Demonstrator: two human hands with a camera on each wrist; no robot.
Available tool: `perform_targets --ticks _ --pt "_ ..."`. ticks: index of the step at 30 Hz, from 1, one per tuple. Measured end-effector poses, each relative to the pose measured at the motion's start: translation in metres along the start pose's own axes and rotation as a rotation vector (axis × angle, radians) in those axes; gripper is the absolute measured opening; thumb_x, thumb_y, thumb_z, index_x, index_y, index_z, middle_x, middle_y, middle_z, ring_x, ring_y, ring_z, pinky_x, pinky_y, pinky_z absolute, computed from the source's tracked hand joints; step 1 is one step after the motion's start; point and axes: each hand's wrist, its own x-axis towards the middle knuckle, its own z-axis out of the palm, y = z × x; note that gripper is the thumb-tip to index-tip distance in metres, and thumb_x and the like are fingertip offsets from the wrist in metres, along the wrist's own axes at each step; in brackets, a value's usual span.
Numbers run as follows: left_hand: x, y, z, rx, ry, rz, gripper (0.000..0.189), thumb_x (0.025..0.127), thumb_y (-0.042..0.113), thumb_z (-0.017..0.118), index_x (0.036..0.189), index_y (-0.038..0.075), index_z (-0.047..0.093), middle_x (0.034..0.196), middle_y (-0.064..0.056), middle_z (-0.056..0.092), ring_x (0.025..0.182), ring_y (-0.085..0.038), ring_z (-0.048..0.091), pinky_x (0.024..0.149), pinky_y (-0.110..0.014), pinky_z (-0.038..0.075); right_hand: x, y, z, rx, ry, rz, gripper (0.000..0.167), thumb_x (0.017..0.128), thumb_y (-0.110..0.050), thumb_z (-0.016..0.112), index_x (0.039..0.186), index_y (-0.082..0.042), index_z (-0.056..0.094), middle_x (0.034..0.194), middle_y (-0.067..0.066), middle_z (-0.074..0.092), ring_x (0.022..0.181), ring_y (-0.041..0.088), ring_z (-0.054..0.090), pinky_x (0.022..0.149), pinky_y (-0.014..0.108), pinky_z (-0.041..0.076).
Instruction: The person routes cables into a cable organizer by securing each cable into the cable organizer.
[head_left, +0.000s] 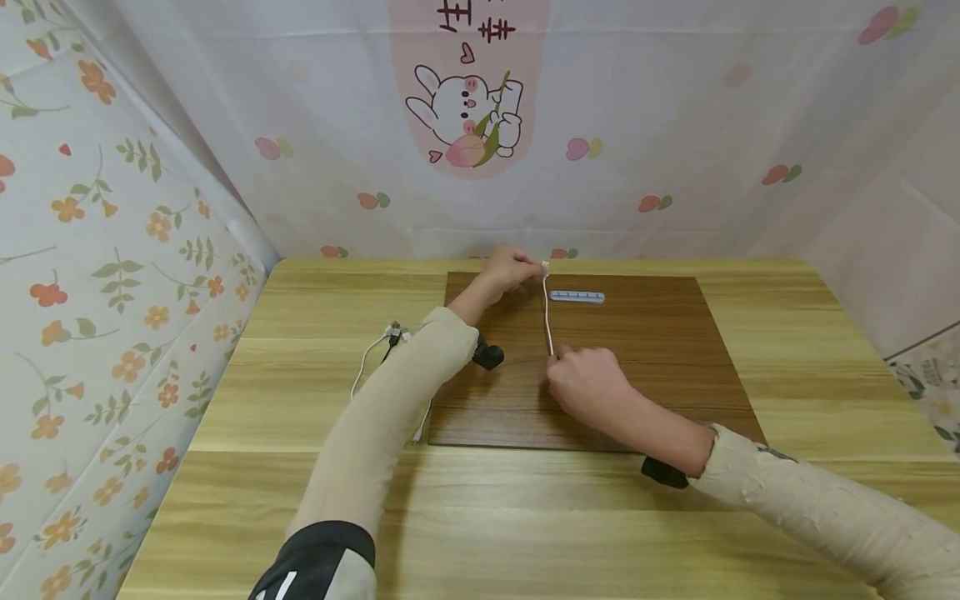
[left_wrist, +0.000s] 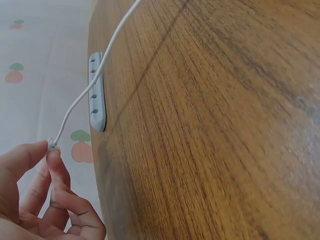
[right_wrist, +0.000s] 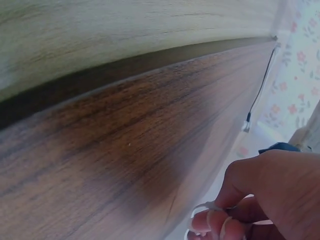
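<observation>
A white cable (head_left: 547, 312) runs between both hands over a dark brown board (head_left: 652, 333). At the board's far edge my left hand (head_left: 510, 271) pinches the cable's white end between thumb and fingertip, as the left wrist view shows. Nearer me, my right hand (head_left: 590, 383) grips the cable lower down with curled fingers; in the right wrist view a white loop (right_wrist: 200, 206) shows at these fingers. A pale blue slotted cable holder (head_left: 577, 297) lies on the board just right of the cable. In the left wrist view the cable crosses in front of the holder (left_wrist: 97, 95).
More cables, white and black, with plugs (head_left: 393, 333) lie on the light wood table (head_left: 300, 367) left of the board, partly hidden by the left forearm. A patterned cloth (head_left: 315, 100) hangs behind the table's far edge.
</observation>
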Motion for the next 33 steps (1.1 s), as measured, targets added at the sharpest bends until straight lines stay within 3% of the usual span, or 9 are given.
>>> perform_targets --ticks 8,13,21,28,33 --pt "0.002 0.001 0.006 0.009 -0.014 0.007 0.019 0.097 0.019 0.073 0.109 0.004 0.077 0.106 -0.010 0.071 0.044 -0.007 0.027 0.060 -0.031 0.035 -0.004 0.002 0.001 -0.002 0.001 0.035 0.025 0.085 -0.008 0.078 0.067 -0.002 0.062 0.065 0.011 0.056 0.046 0.020 0.053 0.035 0.034 0.041" --pt "0.002 0.003 0.007 0.007 -0.036 0.000 0.019 0.096 0.018 0.075 0.106 0.003 0.078 0.101 -0.005 0.070 0.047 -0.007 0.031 0.059 -0.030 0.035 -0.006 0.003 0.001 0.001 -0.006 0.041 0.027 0.085 -0.007 0.078 0.065 -0.002 0.061 0.064 0.011 0.056 0.046 0.020 0.053 0.035 0.034 0.041" --pt "0.002 0.004 0.011 0.002 -0.046 -0.026 0.019 0.096 0.019 0.074 0.104 0.002 0.078 0.097 -0.003 0.066 0.070 -0.013 0.049 0.068 -0.029 0.043 -0.010 0.004 0.002 0.020 -0.008 0.051 0.024 0.084 -0.008 0.080 0.067 -0.002 0.063 0.065 0.011 0.057 0.046 0.020 0.053 0.034 0.034 0.040" --pt "0.006 0.004 0.017 0.014 -0.028 -0.016 0.018 0.096 0.019 0.075 0.105 0.005 0.080 0.097 -0.002 0.070 0.050 -0.007 0.034 0.059 -0.029 0.037 -0.010 0.006 0.002 0.017 -0.010 0.064 0.021 0.084 -0.006 0.079 0.068 -0.001 0.066 0.063 0.011 0.056 0.045 0.019 0.051 0.034 0.033 0.040" --pt "0.007 0.003 0.020 0.002 -0.036 -0.004 0.017 0.096 0.017 0.074 0.106 0.004 0.079 0.094 -0.003 0.070 0.047 -0.007 0.031 0.058 -0.029 0.035 -0.010 0.006 0.001 0.016 -0.027 0.081 0.021 0.085 -0.006 0.078 0.069 -0.001 0.065 0.062 0.011 0.054 0.043 0.017 0.046 0.034 0.033 0.039"
